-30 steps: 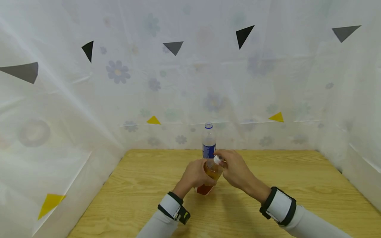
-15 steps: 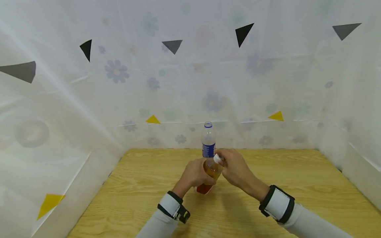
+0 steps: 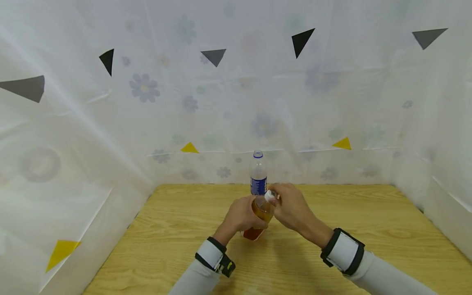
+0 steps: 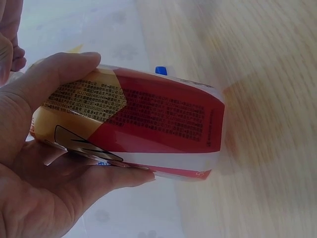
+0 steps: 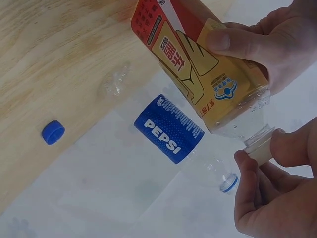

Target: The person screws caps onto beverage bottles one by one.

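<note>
Above the middle of the wood-grain table (image 3: 166, 237): a plastic bottle of amber drink (image 3: 262, 209), red-and-gold label, tilted with its neck leaning to the right in the head view. Cannot tell whether its base touches the tabletop. Left hand (image 3: 241, 215) wrapped round the body, thumb on one side, fingers on the other. At the neck, a white cap (image 5: 262, 149), pinched between thumb and fingers of the right hand (image 3: 293, 209); how far it is seated, cannot tell.

Just behind, upright: a clear Pepsi bottle (image 5: 169, 130), blue label, blue ring at its uncapped mouth. Near it on the table, a loose blue cap (image 5: 53, 133).

Both wrists carry white bands with black edging, over pale sleeves. Around the table hangs whitish sheeting (image 3: 236, 110), faint flower print, with black, grey and yellow triangles scattered across it.
</note>
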The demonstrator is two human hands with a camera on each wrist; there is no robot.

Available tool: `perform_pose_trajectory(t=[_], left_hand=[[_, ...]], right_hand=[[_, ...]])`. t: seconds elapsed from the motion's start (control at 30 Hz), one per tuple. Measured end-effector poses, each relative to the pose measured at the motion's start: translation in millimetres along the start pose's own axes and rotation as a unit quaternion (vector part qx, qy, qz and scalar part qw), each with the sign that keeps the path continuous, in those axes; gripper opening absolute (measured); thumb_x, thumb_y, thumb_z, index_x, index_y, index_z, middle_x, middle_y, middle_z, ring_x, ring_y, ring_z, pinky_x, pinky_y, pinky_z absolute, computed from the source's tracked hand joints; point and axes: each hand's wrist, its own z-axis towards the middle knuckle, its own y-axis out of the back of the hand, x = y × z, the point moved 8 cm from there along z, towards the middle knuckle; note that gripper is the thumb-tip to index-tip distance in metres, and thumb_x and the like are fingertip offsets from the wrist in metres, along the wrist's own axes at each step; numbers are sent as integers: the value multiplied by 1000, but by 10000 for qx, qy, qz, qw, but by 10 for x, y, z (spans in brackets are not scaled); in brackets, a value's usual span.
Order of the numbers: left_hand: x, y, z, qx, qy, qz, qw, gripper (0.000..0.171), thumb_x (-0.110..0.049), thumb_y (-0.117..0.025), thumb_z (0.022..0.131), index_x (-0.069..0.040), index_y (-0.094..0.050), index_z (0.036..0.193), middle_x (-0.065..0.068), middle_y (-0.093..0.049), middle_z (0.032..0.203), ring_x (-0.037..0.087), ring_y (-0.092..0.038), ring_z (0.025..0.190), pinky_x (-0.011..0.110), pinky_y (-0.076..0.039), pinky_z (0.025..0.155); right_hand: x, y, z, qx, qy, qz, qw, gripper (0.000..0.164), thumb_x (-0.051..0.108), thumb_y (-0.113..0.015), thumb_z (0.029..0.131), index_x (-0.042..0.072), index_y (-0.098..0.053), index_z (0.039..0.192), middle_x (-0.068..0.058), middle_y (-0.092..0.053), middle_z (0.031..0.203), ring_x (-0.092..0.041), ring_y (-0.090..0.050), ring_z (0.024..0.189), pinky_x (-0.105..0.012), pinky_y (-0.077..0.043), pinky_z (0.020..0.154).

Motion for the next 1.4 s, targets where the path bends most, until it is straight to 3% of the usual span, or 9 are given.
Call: perform_pose_trajectory(t=[0.17,0.67,1.4], left_hand=[[-17,-6,8,-15,-23,16,10000,63,-22,-93,70,-11,-66,126,7,-73,111,24,-71,98,43,-60,85],[-45,-6,2,3,-15,-24,10000,61,-24,-93,70,-12,-66,123,5,-73,110,22,-71,96,42,-59,85],[-59,-4,-8,-32,-111,94,9999,60,-21,-93,70,-11,-67,124,6,-74,110,23,-71,95,41,-60,82]], right_hand=[[-7,28,12,-86,31,34,10000,18,5,-73,91,-1,-72,108,-8,-70,90,-17,-55,76,-31,-49,64],[-48,50,14,-142,20,58,9999,9,12,-75,91,6,-68,90,-1,-64,79,-14,-52,72,-29,-44,61],[-30,46,-28,-233,205,-51,9995,10,13,-72,94,5,-68,95,-1,-63,80,-14,-50,74,-30,-43,65]])
